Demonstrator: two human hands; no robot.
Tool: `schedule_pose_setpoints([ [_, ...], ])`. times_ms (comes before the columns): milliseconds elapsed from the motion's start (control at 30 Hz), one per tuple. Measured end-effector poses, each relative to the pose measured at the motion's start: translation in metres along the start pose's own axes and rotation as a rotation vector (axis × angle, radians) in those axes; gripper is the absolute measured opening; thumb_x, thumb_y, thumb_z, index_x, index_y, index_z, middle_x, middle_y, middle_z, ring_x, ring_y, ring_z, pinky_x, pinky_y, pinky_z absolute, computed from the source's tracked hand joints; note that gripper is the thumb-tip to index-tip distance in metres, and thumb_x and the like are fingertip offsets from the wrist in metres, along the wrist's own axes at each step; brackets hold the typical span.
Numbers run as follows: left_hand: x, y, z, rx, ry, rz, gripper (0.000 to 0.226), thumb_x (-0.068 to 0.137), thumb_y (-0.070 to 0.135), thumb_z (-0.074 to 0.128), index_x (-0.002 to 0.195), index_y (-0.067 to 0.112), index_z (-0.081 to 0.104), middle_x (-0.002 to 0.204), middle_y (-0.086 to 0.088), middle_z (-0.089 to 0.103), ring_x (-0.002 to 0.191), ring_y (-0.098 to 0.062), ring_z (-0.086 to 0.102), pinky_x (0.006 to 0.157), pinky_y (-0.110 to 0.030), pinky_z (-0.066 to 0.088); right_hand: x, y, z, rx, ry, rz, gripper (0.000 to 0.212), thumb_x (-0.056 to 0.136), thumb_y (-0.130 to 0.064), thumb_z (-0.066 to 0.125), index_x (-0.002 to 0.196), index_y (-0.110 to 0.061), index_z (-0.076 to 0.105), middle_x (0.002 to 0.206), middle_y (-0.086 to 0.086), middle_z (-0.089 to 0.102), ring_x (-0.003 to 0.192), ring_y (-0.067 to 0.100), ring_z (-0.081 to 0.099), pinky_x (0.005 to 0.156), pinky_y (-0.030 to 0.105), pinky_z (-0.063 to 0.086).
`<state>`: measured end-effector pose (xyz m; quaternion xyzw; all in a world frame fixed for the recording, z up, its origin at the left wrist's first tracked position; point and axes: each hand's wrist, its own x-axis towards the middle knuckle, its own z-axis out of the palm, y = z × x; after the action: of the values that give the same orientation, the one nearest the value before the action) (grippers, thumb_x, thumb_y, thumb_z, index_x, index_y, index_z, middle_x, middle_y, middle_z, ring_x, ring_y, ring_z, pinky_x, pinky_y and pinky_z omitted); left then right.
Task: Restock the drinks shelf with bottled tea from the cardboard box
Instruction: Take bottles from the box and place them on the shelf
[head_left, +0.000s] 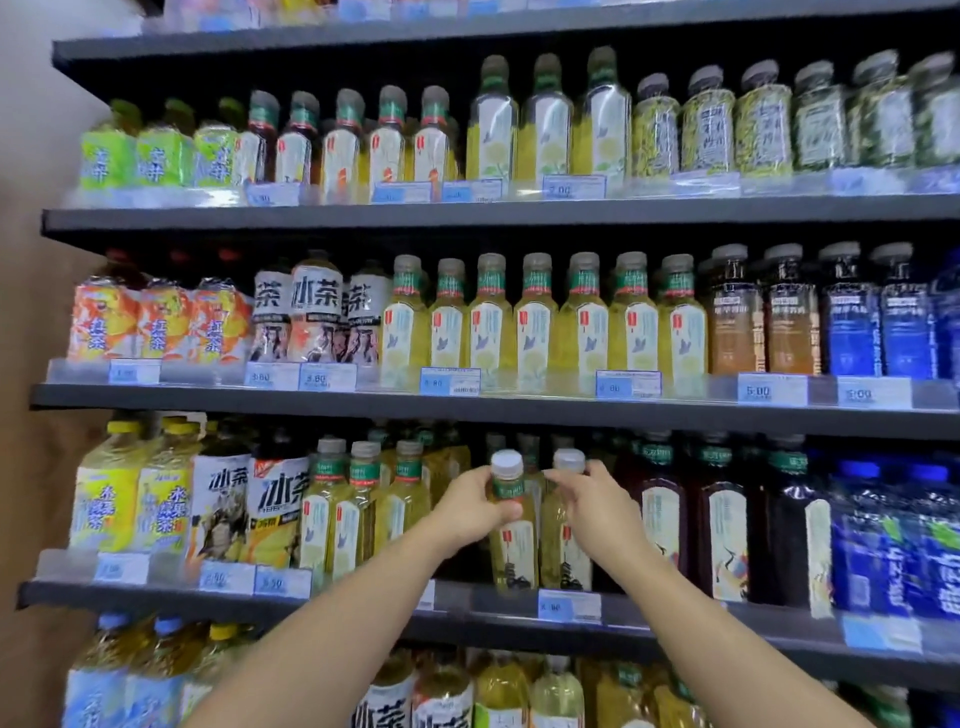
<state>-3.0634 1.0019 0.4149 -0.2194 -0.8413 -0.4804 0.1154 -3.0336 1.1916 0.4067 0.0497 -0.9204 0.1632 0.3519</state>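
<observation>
Two yellow tea bottles with grey caps stand side by side at the front of the third shelf (467, 608). My left hand (470, 506) wraps the neck and shoulder of the left tea bottle (514, 551). My right hand (592, 506) grips the upper part of the right tea bottle (563, 566). Both bottles are upright with their bases at the shelf's front edge, above a blue price tag (569, 605). The cardboard box is out of view.
More yellow tea bottles (358, 514) stand to the left, dark tea bottles (660, 514) to the right, and blue bottles (872, 535) further right. The shelves above and below are packed with drinks. A dark gap lies behind the two held bottles.
</observation>
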Motion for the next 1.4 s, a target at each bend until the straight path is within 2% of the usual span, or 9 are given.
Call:
schedule_pose_setpoints([
  [133, 0.038, -0.013, 0.009, -0.075, -0.024, -0.080, 0.024, 0.086, 0.016, 0.075, 0.110, 0.016, 0.070, 0.107, 0.000, 0.075, 0.101, -0.017, 0.070, 0.098, -0.040, 0.054, 0.023, 0.012, 0.017, -0.039, -0.027, 0.096, 0.047, 0.100, -0.025, 0.039, 0.138, -0.051, 0.047, 0.139, 0.012, 0.050, 0.111, 0.037, 0.061, 0.084, 0.037, 0.050],
  [267, 0.060, -0.023, 0.029, -0.010, 0.006, -0.087, 0.045, 0.087, 0.036, 0.069, 0.127, 0.017, 0.066, 0.121, -0.004, 0.071, 0.108, -0.020, 0.067, 0.097, -0.033, 0.052, 0.025, 0.014, 0.043, 0.053, -0.058, 0.107, 0.052, 0.101, -0.026, 0.037, 0.148, -0.047, 0.029, 0.149, 0.019, 0.036, 0.104, 0.042, 0.063, 0.080, 0.041, 0.053],
  [333, 0.061, -0.031, 0.039, 0.031, 0.049, -0.082, 0.054, 0.083, 0.047, 0.066, 0.130, 0.021, 0.063, 0.123, -0.004, 0.071, 0.111, -0.022, 0.066, 0.099, -0.036, 0.052, 0.018, 0.017, 0.055, 0.118, -0.021, 0.129, 0.064, 0.099, -0.029, 0.047, 0.153, -0.042, 0.015, 0.145, 0.018, 0.036, 0.098, 0.043, 0.064, 0.074, 0.042, 0.050],
  [400, 0.052, -0.038, 0.042, 0.082, 0.033, -0.069, 0.050, 0.087, 0.045, 0.070, 0.132, 0.025, 0.059, 0.123, -0.001, 0.070, 0.110, -0.019, 0.066, 0.093, -0.029, 0.052, 0.011, 0.025, 0.063, 0.157, -0.025, 0.213, 0.081, 0.094, -0.034, 0.059, 0.155, -0.033, 0.006, 0.138, 0.018, 0.044, 0.097, 0.042, 0.065, 0.072, 0.040, 0.048],
  [533, 0.043, -0.058, 0.048, 0.151, -0.067, -0.137, 0.059, 0.083, 0.032, 0.081, 0.131, 0.025, 0.047, 0.121, 0.001, 0.069, 0.094, -0.008, 0.062, 0.067, -0.012, 0.045, 0.017, 0.035, 0.071, 0.175, -0.188, 0.426, 0.087, 0.086, -0.041, 0.073, 0.149, -0.009, 0.023, 0.123, 0.018, 0.060, 0.106, 0.032, 0.064, 0.080, 0.036, 0.052],
  [833, 0.085, -0.061, 0.074, 0.334, 0.054, -0.302, 0.056, 0.085, 0.038, 0.078, 0.127, 0.008, 0.056, 0.127, -0.012, 0.065, 0.114, -0.027, 0.065, 0.091, -0.035, 0.055, 0.059, 0.042, 0.089, 0.169, -0.264, 0.606, 0.085, 0.084, -0.034, 0.077, 0.146, -0.007, 0.025, 0.135, 0.020, 0.054, 0.122, 0.038, 0.056, 0.092, 0.044, 0.052],
  [1233, 0.096, -0.063, 0.082, 0.418, 0.075, -0.314, 0.049, 0.092, 0.033, 0.071, 0.130, 0.009, 0.052, 0.128, -0.013, 0.061, 0.113, -0.030, 0.064, 0.082, -0.034, 0.053, 0.069, 0.049, 0.097, 0.124, -0.320, 0.618, 0.089, 0.083, -0.040, 0.077, 0.148, -0.007, 0.026, 0.135, 0.018, 0.055, 0.120, 0.033, 0.059, 0.090, 0.039, 0.052],
  [1300, 0.080, -0.059, 0.078, 0.442, 0.104, -0.240, 0.039, 0.094, 0.029, 0.068, 0.125, 0.008, 0.055, 0.122, -0.013, 0.063, 0.107, -0.029, 0.066, 0.082, -0.035, 0.056, 0.057, 0.042, 0.090, 0.120, -0.324, 0.617, 0.085, 0.085, -0.037, 0.075, 0.148, -0.006, 0.027, 0.134, 0.018, 0.055, 0.118, 0.034, 0.060, 0.089, 0.040, 0.054],
  [1400, 0.043, -0.054, 0.068, 0.445, 0.217, 0.003, 0.015, 0.096, 0.018, 0.062, 0.108, 0.009, 0.062, 0.106, -0.011, 0.066, 0.097, -0.028, 0.067, 0.081, -0.040, 0.057, 0.025, 0.023, 0.078, 0.126, -0.137, 0.432, 0.057, 0.091, -0.022, 0.068, 0.138, -0.008, 0.039, 0.122, 0.017, 0.058, 0.105, 0.034, 0.064, 0.082, 0.041, 0.055],
])
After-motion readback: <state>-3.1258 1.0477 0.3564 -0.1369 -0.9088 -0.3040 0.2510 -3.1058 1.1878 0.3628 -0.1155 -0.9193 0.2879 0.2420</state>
